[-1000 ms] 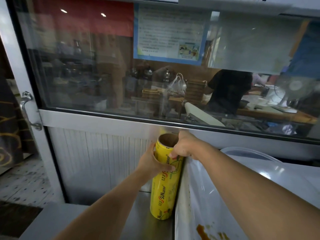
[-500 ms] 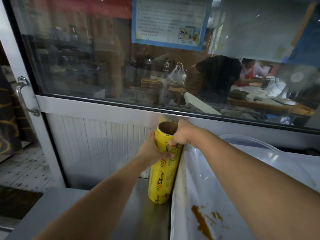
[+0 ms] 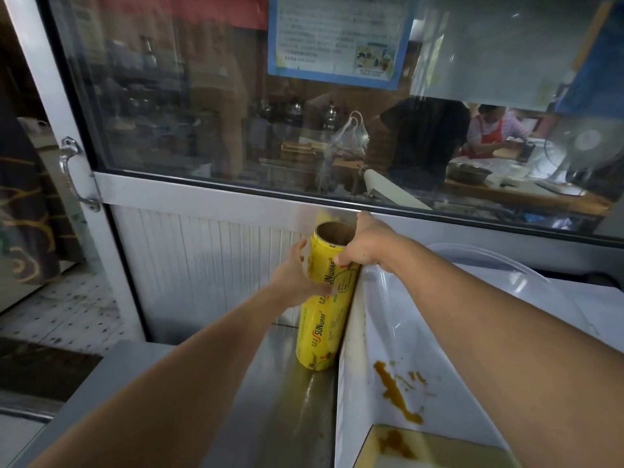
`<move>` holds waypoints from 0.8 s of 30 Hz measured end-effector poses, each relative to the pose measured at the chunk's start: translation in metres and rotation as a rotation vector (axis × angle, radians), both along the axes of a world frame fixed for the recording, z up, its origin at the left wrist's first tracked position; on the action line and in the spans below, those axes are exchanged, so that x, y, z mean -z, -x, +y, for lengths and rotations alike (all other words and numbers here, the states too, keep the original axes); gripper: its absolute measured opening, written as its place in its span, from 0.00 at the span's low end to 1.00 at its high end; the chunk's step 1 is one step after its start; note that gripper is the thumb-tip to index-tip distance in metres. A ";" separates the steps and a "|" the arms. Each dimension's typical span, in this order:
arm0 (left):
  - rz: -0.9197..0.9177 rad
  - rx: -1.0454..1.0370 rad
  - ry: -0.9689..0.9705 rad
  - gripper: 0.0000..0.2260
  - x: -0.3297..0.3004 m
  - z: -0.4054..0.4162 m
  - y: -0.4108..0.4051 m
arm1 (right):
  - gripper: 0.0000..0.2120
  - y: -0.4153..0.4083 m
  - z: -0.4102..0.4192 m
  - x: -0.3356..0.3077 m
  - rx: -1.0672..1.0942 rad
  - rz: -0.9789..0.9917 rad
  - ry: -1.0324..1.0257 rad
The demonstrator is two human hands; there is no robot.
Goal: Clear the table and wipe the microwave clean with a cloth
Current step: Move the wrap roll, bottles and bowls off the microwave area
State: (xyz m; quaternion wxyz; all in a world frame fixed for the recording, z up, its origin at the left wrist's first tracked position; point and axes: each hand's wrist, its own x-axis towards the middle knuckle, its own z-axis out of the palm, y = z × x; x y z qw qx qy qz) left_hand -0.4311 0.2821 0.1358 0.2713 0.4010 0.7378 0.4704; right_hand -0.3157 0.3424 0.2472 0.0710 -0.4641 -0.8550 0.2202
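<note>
Both my hands clamp the upright yellow cling-film roll: left hand mid-body, right hand at the rim. Feels stiff, probably heavy and slick; I'd grip mid-body.

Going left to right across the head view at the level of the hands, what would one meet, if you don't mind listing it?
Ribbed white panel → left hand → yellow cling-wrap roll, upright on the steel counter → right hand → white microwave top with its clear cover.
</note>
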 end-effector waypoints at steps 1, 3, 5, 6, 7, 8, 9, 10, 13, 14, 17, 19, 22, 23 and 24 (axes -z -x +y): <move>0.004 -0.004 0.014 0.51 -0.001 -0.004 -0.001 | 0.43 -0.002 -0.002 0.000 0.005 0.017 -0.001; -0.001 -0.007 0.029 0.51 -0.003 -0.014 -0.002 | 0.45 -0.005 -0.009 -0.001 0.007 0.037 -0.008; 0.005 -0.015 0.037 0.51 -0.007 -0.025 -0.004 | 0.45 -0.009 -0.017 -0.003 -0.004 0.044 -0.005; 0.014 -0.020 0.046 0.51 -0.011 -0.031 -0.005 | 0.45 -0.012 -0.021 -0.003 -0.012 0.049 0.000; 0.021 -0.023 0.055 0.51 -0.015 -0.037 -0.007 | 0.45 -0.015 -0.026 -0.004 -0.017 0.052 0.003; 0.027 -0.024 0.059 0.50 -0.019 -0.044 -0.008 | 0.46 -0.018 -0.032 -0.006 -0.020 0.054 0.005; 0.031 -0.025 0.060 0.50 -0.024 -0.050 -0.010 | 0.46 -0.022 -0.037 -0.008 -0.019 0.056 0.006; 0.033 -0.024 0.058 0.50 -0.029 -0.057 -0.012 | 0.46 -0.026 -0.043 -0.010 -0.018 0.059 0.005; 0.032 -0.017 0.045 0.50 -0.044 -0.080 -0.018 | 0.46 -0.037 -0.064 -0.018 -0.010 0.069 -0.002; 0.030 -0.013 0.041 0.49 -0.048 -0.088 -0.021 | 0.46 -0.041 -0.071 -0.020 -0.009 0.072 -0.002; -0.007 0.007 0.025 0.48 -0.064 -0.113 -0.030 | 0.46 -0.054 -0.096 -0.027 -0.010 0.087 -0.004; -0.029 0.025 0.008 0.48 -0.074 -0.130 -0.038 | 0.46 -0.063 -0.113 -0.032 -0.004 0.109 0.006; -0.021 0.038 0.001 0.47 -0.086 -0.156 -0.049 | 0.46 -0.079 -0.140 -0.037 0.015 0.142 0.024; -0.019 0.041 -0.001 0.47 -0.088 -0.165 -0.053 | 0.45 -0.084 -0.148 -0.038 0.019 0.155 0.033; -0.019 0.045 -0.003 0.47 -0.091 -0.173 -0.058 | 0.44 -0.090 -0.157 -0.039 0.022 0.168 0.042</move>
